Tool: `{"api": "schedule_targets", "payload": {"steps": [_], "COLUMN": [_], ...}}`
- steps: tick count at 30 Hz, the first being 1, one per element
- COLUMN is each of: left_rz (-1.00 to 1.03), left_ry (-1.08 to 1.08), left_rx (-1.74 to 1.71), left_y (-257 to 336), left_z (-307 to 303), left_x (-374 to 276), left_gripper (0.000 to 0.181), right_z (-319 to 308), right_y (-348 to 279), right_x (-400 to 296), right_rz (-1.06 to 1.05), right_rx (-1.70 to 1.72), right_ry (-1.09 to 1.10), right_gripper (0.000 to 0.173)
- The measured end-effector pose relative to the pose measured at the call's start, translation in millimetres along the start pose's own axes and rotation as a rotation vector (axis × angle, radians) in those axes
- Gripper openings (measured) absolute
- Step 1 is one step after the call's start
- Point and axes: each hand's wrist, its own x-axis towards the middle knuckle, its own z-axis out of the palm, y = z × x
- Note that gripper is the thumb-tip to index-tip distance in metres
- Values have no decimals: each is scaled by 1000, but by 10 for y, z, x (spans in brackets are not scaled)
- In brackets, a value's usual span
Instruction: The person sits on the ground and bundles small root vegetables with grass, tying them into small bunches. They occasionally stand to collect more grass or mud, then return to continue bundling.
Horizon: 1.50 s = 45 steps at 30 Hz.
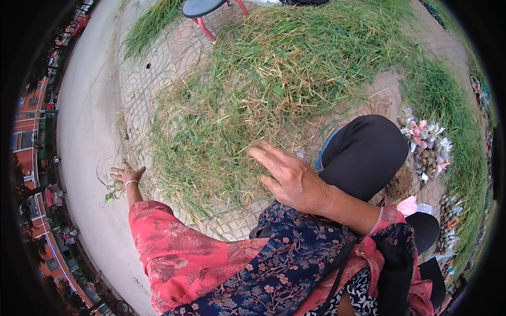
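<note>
My left hand (128,175) reaches out over the edge of the pale road, fingers spread, a light bangle at the wrist. A few green weed stems (113,193) are beside it, apparently loose; whether they touch the ground is unclear. Above the near part of a loose heap of cut grass (205,146), mixed green and dry straw, hovers my right hand (292,177). Its fingers are loosely bent and apart, with nothing visible in them; the palm is hidden.
A low stool (203,7) with a dark seat and red legs stands beyond the heap. Patterned paving (138,83) borders the road (87,130). To my right lie small brown lumps (427,148), some wrapped in pink and white plastic, beside longer grass (466,138). My bent knee (363,154) is close by.
</note>
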Motion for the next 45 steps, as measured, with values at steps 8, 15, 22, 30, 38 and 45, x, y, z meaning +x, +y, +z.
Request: {"api": "schedule_targets", "payload": {"steps": [8,15,22,30,38,45], "left_rz": [866,1150,1087,956,1458,1690], "left_ry": [-335,-101,-47,-236,49,-74], "left_rx": [-220,-850,-710,-363,-671,-685], "left_y": [2198,4503,5850,6224,5266,4275], "left_z": [-440,-1186,-1324,-1624,-1608,-1275], "left_x": [-766,-1592,-1594,-1687,-2548,-3319], "left_gripper": [40,27,68,38,31,33], "right_z": [-715,-868,-1075,-1266,-1256,-1207], "right_y": [-27,117,219,354,281,232], "right_x": [157,156,149,170,81,-48], "right_rz": [16,188,304,334,310,306], "right_rx": [-109,133,453,603,641,566], "right_ry": [195,219,279,218,231,327], "right_gripper": [46,42,32,29,24,21]}}
